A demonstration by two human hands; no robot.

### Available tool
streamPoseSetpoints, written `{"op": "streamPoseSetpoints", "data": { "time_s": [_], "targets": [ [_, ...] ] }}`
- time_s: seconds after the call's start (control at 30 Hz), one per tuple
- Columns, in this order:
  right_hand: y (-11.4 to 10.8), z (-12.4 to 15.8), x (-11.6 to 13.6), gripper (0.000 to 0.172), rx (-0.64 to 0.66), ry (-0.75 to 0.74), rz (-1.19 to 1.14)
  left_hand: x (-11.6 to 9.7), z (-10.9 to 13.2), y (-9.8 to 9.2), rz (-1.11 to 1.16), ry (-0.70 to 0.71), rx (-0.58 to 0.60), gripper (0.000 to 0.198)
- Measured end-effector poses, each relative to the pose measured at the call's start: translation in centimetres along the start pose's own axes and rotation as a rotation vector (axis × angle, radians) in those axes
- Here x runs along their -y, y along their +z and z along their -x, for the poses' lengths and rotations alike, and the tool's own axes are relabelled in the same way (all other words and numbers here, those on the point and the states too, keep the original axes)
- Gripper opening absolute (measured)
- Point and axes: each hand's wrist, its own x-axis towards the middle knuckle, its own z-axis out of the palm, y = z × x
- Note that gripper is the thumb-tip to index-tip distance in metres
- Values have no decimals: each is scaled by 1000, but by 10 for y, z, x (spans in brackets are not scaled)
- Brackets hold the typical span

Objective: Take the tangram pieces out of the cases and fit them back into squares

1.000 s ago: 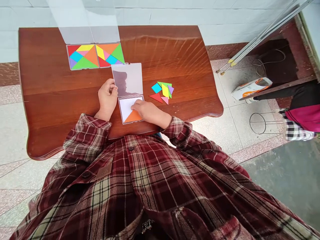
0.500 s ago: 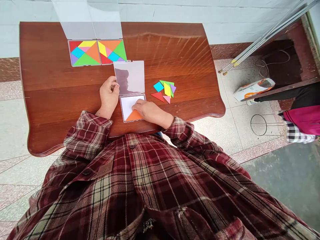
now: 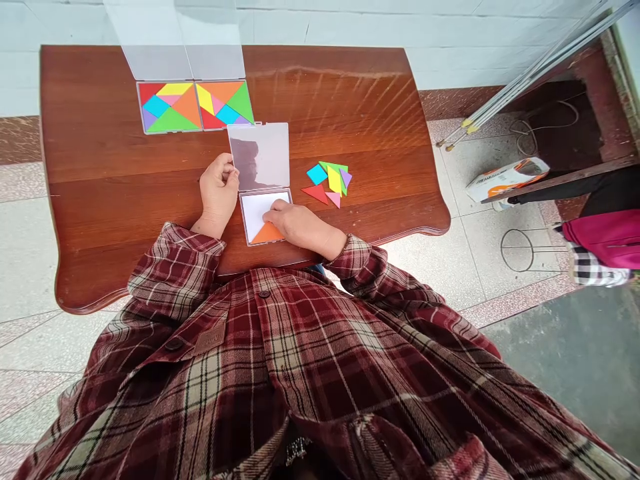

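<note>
My left hand (image 3: 219,189) stands curled beside the left edge of a clear plastic lid (image 3: 259,157), and anything inside its fingers is hidden. My right hand (image 3: 297,225) lies palm down, its fingertips on the white base (image 3: 254,213) of the open box. An orange triangle (image 3: 267,233) sits in that base, just below those fingertips. To the right lies a loose cluster of tangram pieces (image 3: 327,183), including a cyan square and a red triangle. Two cases filled with coloured tangram pieces (image 3: 195,107) stand side by side further back.
Everything lies on a polished reddish-brown wooden table (image 3: 325,113) with a curved front edge. My plaid shirt fills the lower view. Beyond the table's right side, metal poles, a white carton, a wire ring and a pink bag stand on a tiled floor.
The whole view has shifted slightly with my head. Both hands and the tangram pieces stay almost where they were.
</note>
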Motion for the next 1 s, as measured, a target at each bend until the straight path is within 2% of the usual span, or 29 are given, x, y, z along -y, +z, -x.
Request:
{"op": "streamPoseSetpoints", "data": {
  "time_s": [0.47,0.63,0.77,0.9,1.0],
  "targets": [
    [-3,0,-2,33,16,-15,-45,-7,1,-2,-2,13,8,15],
    [-6,3,-11,35,-86,18,-131,-9,1,-3,-6,9,6,14],
    [-14,16,-35,32,-247,158,-193,-5,0,-4,-15,4,-11,16],
    [-21,32,-68,29,-404,391,-190,-5,-1,-4,-14,12,-17,15],
    [-18,38,-89,27,-445,564,-167,-7,0,-5,-12,6,-10,14]
  ]
}}
